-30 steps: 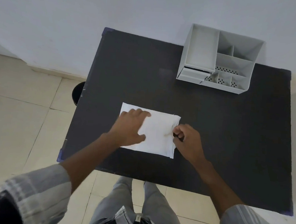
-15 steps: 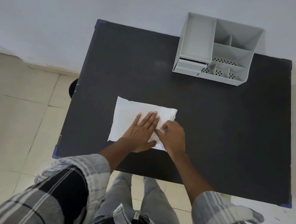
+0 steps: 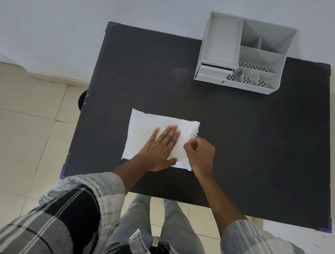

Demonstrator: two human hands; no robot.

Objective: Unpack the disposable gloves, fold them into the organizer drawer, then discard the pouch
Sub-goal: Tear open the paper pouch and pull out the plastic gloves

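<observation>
A flat white pouch (image 3: 142, 133) lies on the black table (image 3: 241, 142), near its front edge. My left hand (image 3: 161, 146) presses flat on the pouch, fingers spread. My right hand (image 3: 200, 153) is curled at the pouch's right edge, its fingertips pinched on the pouch's open end. No gloves show outside the pouch. The grey organizer (image 3: 245, 53) stands at the back right of the table, with its small drawer (image 3: 212, 74) at the front left slightly pulled out.
A dark round object (image 3: 82, 102) sits on the tiled floor just left of the table, partly hidden by it. A white wall runs behind the table. A white surface (image 3: 303, 247) shows at the bottom right. My legs stand below the table's front edge.
My left hand slid right across the pouch and flattened near its right side. My right hand stayed at the right edge, its fingers curling tighter on it.
</observation>
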